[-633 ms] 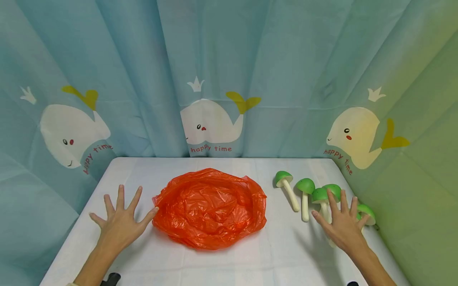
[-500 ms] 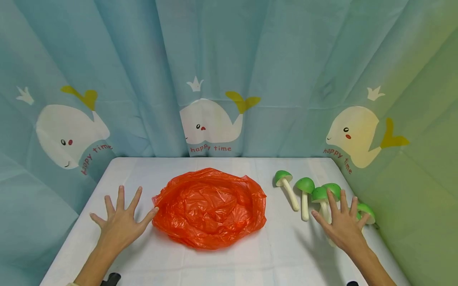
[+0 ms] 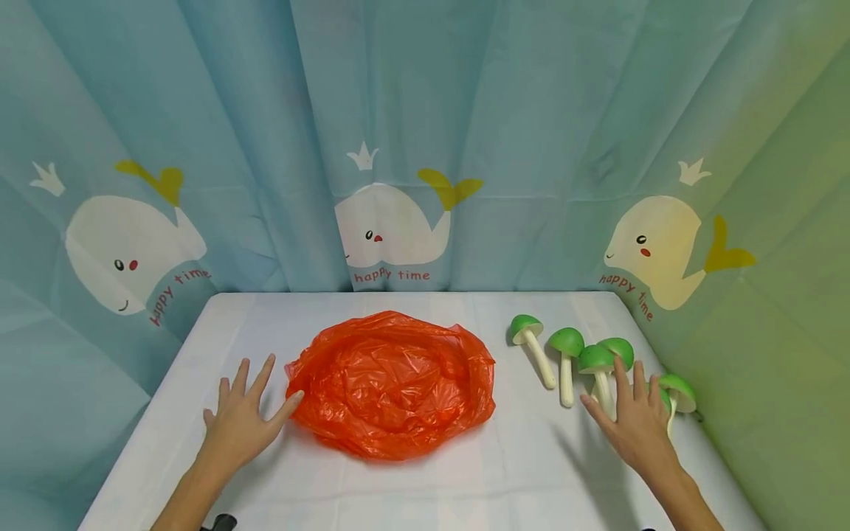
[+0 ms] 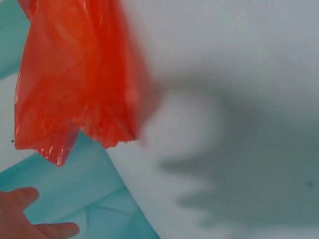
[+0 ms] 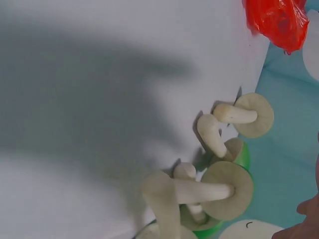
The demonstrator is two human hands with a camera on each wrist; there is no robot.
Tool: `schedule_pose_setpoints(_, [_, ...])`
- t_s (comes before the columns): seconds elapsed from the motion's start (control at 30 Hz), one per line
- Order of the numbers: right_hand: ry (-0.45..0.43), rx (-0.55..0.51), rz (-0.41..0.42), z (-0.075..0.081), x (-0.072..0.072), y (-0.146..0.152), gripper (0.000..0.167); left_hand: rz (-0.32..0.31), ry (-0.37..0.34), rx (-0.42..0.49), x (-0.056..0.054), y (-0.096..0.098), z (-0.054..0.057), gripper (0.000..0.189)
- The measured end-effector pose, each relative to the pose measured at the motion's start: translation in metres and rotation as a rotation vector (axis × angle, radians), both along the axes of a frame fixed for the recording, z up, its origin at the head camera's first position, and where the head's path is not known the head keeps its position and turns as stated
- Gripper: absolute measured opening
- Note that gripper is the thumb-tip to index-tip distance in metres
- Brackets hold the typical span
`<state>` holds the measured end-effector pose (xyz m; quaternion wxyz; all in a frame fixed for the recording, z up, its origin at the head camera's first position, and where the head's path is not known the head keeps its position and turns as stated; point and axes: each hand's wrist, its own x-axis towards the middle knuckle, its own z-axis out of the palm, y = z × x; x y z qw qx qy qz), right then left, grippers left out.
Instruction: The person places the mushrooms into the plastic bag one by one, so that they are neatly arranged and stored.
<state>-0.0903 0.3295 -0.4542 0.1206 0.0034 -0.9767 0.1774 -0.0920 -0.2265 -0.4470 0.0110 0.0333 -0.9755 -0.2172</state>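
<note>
An opened orange-red plastic bag (image 3: pixel 392 383) sits on the white table, its mouth facing up. At its left edge my left hand (image 3: pixel 239 434) hovers with fingers spread, its thumb overlapping the rim from above. In the left wrist view a gap parts the fingers (image 4: pixel 55 230) from the bag (image 4: pixel 75 84). Several green-capped mushrooms with pale stems lie to the right of the bag, such as the leftmost mushroom (image 3: pixel 539 360). Over the right-hand ones hovers my right hand (image 3: pixel 639 429), fingers spread, partly hiding them. Their stems overlap beside a front mushroom (image 5: pixel 227 191) in the right wrist view.
A blue-green curtain (image 3: pixel 544 147) printed with whales hangs behind the table and along both sides. The white tabletop (image 3: pixel 425 498) ends at the curtain's foot. Dark shadows of the hands fall on it.
My left hand has moved right and slightly nearer me, its fingers drawing closer together. The right hand has shifted slightly, its fingers less spread. Bag and mushrooms stay in place.
</note>
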Motion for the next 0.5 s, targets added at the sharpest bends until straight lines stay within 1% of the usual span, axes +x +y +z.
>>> schedule_pose_setpoints(0.1, [0.049,-0.034,0.019,-0.004,0.0,0.0,0.085,-0.001,-0.001,0.058,0.003,0.001,-0.001,0.09])
schedule_pose_setpoints(0.23, [0.137,-0.101,0.038,-0.008,0.001,-0.002,0.075,0.029,0.006,0.142,0.006,0.001,-0.003,0.09])
schedule_pose_setpoints(0.37, [0.256,-0.153,0.071,-0.012,0.001,-0.006,0.064,0.063,0.04,0.193,0.008,0.001,-0.005,0.088])
schedule_pose_setpoints(0.43, [0.29,-0.168,0.076,-0.014,0.0,-0.008,0.061,0.074,0.062,0.218,0.008,0.001,-0.006,0.087])
schedule_pose_setpoints(0.5, [0.304,-0.179,0.07,-0.015,0.001,-0.009,0.059,0.087,0.084,0.251,0.009,0.003,-0.007,0.082])
